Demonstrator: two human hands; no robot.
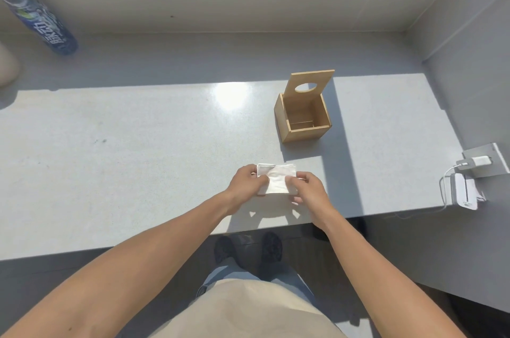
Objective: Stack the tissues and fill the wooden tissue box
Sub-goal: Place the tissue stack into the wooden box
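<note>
Tissues [276, 178]: a folded white stack, held over the near edge of the counter [110, 158]; in front of the box
Left hand [246, 181]: fingers closed on the stack's left side
Right hand [308, 186]: fingers closed on its right side
Box [303, 119]: wooden; lid tipped up and back; well beyond the hands
Bottle [38, 16]: far left, against the wall

One head-worn camera looks steeply down and forward from above the person's chest. It takes in the whole worktop [110, 144] from its near edge to the back wall, wide-angled, with both forearms reaching in from the bottom and the feet below the near edge.
</note>
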